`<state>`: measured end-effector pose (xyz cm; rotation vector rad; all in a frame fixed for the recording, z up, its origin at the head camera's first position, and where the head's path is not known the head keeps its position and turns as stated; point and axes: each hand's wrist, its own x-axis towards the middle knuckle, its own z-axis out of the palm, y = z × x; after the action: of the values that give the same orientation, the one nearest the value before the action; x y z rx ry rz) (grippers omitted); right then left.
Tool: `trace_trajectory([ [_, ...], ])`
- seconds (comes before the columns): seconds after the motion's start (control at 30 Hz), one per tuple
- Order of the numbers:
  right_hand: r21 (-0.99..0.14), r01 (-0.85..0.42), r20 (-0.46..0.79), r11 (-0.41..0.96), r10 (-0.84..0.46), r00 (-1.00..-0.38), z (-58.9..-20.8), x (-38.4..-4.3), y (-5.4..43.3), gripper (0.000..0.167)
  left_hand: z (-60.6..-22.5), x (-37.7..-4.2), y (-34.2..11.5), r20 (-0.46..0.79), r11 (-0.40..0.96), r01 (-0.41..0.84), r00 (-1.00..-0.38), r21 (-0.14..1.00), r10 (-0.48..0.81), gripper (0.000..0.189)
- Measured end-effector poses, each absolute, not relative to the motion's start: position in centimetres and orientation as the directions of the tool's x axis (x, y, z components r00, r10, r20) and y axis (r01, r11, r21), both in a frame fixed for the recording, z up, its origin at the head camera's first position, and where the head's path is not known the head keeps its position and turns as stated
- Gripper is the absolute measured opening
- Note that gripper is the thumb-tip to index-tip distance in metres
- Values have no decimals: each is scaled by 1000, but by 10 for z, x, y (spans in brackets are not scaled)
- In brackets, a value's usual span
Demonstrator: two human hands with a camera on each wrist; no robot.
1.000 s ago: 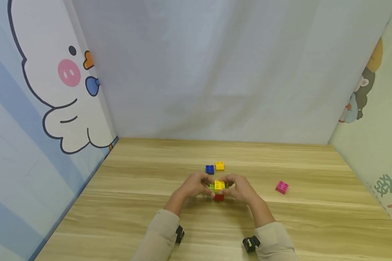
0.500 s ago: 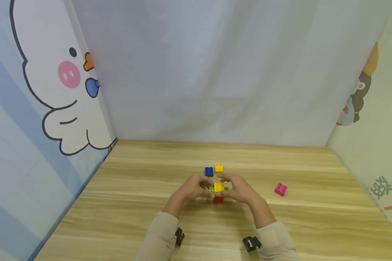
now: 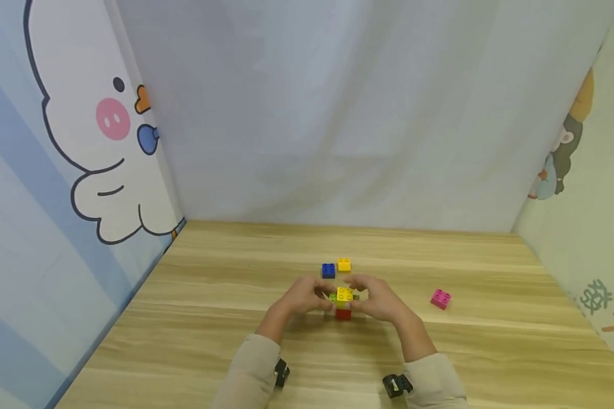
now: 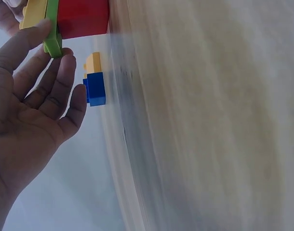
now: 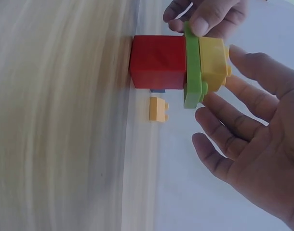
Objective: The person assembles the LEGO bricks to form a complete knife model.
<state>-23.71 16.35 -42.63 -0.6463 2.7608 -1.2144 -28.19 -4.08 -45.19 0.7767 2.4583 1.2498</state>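
Observation:
Both hands meet at a small stack of toy building bricks mid-table. A red block [image 5: 159,62] forms its base, a thin green brick [image 5: 192,72] lies across that, and a yellow brick [image 3: 344,293] with studs up sits on top. My left hand [image 3: 303,295] pinches the left end of the green brick between thumb and fingers. My right hand [image 3: 377,298] curves round the yellow brick, thumb on the near side and forefinger on the far side. In the right wrist view its other fingers are spread, and some fingertips are hidden behind the stack.
Just behind the stack lie a blue brick [image 3: 328,271] and a second yellow brick [image 3: 344,264], side by side. A pink brick [image 3: 441,299] is off to the right on the wooden table [image 3: 225,267]. Printed panels and a pale curtain [image 3: 337,113] enclose the table.
The head view has shifted slightly. Both hands and the stack keep nearly the same place, while my right forefinger stands a little farther from the yellow brick's back edge.

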Motion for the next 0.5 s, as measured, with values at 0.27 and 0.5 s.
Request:
trace_trajectory([
  [0.27, -730, -304, 105, 613, -338, -935, -433, -236, 180, 47, -457, -282, -35, -14, 488, 310, -834, 816, 552, 33],
  [0.5, -748, -260, 93, 611, -292, -952, -438, -233, 192, 46, -458, -280, -32, -14, 500, 295, -851, 814, 525, 36],
])
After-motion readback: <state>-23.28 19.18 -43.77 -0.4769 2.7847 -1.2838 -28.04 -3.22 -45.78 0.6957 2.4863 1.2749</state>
